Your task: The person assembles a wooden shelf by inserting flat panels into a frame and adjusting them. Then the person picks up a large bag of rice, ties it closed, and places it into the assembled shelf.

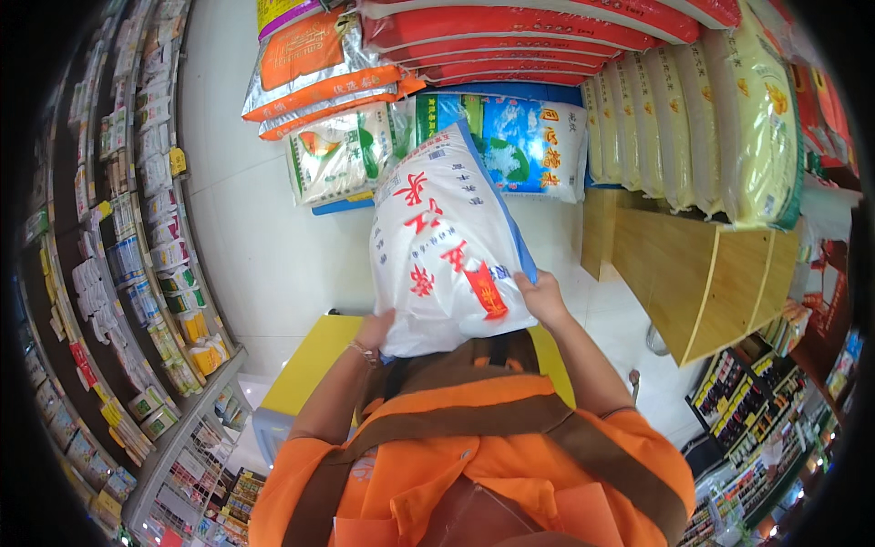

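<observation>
Above the shop floor (264,246), both hands (left (374,328), right (542,296)) flank a white sack (442,246)

Orange top, brown trim

Short orange sleeves, brown straps crossing the chest, a thin bracelet (362,351) on the left wrist.

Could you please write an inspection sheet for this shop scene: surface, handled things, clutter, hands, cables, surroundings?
Surface: pale tiled floor; a yellow platform lies below the hands.
Handled things: one large white sack with red markings, held up in front of the chest.
Clutter: stacked sacks, red, orange, yellow and blue-green, piled ahead on the floor and on a wooden stand.
Hands: left hand grips the sack's lower left corner; right hand grips its lower right edge.
Cables: nothing seen.
Surroundings: shelves of small packaged goods on the left; more racks at the lower right.
</observation>
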Demonstrator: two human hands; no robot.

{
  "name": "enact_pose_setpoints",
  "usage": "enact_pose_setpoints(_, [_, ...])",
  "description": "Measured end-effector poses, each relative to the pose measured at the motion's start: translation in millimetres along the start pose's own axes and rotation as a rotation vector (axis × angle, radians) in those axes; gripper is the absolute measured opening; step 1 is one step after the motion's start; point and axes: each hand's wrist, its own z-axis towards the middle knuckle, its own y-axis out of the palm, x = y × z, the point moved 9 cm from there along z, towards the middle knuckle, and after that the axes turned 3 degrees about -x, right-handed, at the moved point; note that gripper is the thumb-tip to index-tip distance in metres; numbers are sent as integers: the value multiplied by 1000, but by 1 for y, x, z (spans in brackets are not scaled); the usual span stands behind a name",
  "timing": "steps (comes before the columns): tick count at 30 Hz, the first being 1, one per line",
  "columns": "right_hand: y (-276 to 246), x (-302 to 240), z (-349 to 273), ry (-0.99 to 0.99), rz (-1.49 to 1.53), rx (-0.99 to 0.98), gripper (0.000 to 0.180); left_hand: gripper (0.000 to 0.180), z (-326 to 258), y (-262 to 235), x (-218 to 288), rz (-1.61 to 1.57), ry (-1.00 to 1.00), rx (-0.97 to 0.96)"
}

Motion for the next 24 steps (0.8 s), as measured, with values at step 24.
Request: enact_pose_setpoints(24, [215,-120,-44,377,66,-180,35,41,-4,-244,10,-305,-38,-46])
